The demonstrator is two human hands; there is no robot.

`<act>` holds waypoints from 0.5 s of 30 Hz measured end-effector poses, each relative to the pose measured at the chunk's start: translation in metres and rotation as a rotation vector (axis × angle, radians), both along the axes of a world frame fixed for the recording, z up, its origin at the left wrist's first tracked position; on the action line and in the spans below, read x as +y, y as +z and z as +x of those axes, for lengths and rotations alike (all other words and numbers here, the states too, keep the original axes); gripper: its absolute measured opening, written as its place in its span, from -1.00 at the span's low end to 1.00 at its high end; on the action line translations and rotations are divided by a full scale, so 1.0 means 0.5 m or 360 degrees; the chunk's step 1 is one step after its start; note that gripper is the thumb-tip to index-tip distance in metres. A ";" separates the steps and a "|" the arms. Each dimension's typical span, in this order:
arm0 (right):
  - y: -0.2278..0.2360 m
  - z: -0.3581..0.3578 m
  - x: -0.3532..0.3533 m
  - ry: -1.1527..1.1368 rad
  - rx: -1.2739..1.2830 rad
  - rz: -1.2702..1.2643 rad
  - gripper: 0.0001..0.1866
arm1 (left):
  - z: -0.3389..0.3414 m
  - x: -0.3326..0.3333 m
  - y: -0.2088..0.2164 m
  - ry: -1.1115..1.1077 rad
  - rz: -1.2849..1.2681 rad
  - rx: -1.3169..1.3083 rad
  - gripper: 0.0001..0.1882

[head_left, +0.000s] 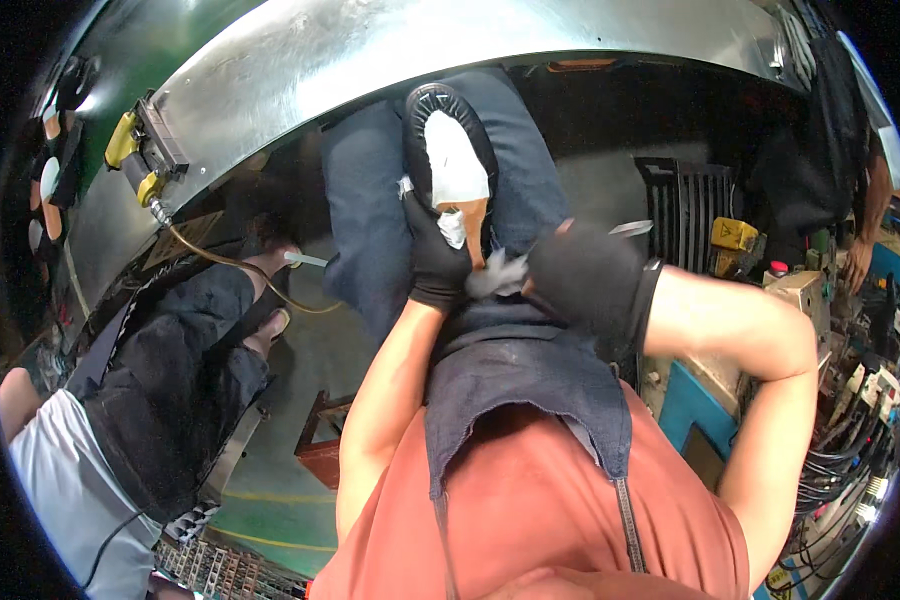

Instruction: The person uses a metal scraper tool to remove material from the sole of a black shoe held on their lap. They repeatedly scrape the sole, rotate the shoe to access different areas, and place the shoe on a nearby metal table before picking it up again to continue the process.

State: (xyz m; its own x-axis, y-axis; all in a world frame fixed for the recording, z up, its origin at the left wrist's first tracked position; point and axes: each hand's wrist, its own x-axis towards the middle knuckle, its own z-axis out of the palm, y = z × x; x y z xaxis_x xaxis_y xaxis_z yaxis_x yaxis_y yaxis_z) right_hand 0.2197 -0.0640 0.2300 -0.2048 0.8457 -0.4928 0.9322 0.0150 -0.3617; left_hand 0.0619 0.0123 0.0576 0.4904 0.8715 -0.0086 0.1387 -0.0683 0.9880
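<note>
A black shoe upper [420, 130] lies sole side up across my lap, toe pointing away. Pleats gather round its toe, and the bottom shows a white insole [455, 160] with a tan part toward the heel. My left hand [440, 255], in a black glove, is wrapped round the heel end; white covering shows at its fingertips. Just right of the heel, my right hand [585, 280], also black-gloved, closes on a crumpled whitish wad [500, 275]. The wad's material is not clear, and most of the right fingers are hidden.
A metal bench [390, 50] curves across the front, with a yellow air tool [130, 150] and its hose [220, 260] at left. Another person [170, 370] sits at left near a brown stool [322, 450]. Machinery and cables [850, 430] crowd the right, beside another person's arm [870, 220].
</note>
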 end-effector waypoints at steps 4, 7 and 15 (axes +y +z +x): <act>-0.002 -0.068 0.001 0.0311 0.0592 0.0346 -0.71 | -0.046 0.045 0.038 -0.0496 -0.0403 0.0325 -0.39; -0.093 0.023 -0.022 -0.0041 0.0566 0.0207 -0.63 | -0.072 0.074 0.065 -0.0761 0.0447 0.0599 -0.31; -0.067 0.088 -0.003 -0.0770 0.1105 -0.0575 -0.49 | -0.029 0.073 0.064 -0.0486 -0.2146 -0.0661 -0.32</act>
